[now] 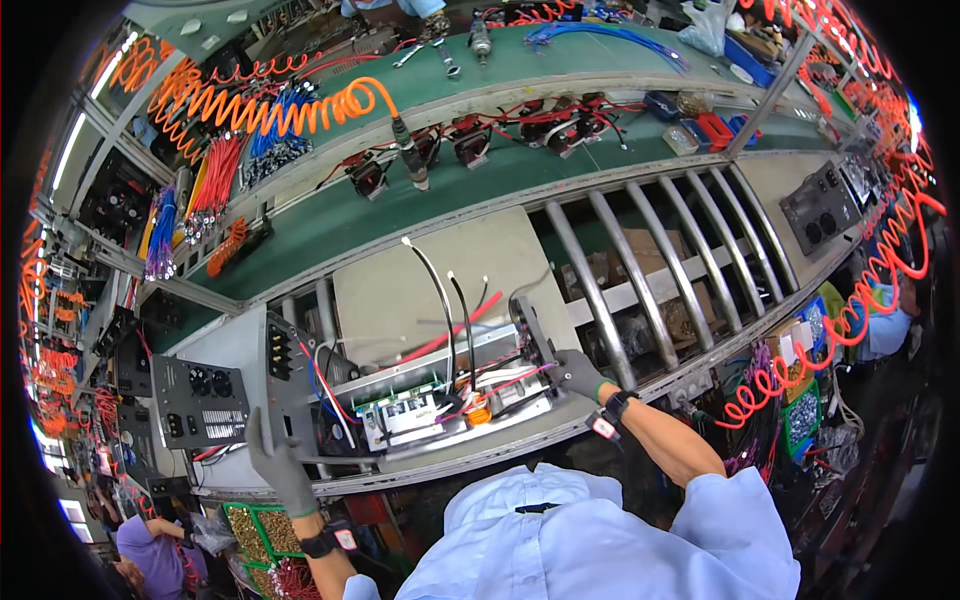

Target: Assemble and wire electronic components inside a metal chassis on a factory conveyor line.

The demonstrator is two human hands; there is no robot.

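Right hand point(580, 375) curls at the right end of the open chassis point(412, 376), left hand point(279, 463) straight-fingered by its left panel point(282, 375), long axis between them along the roller line point(640, 285); I cannot tell their grip

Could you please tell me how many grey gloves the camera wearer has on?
2: one on the left hand, beside the black panel; one on the right hand, at the metal chassis's right end. Neither is hidden.
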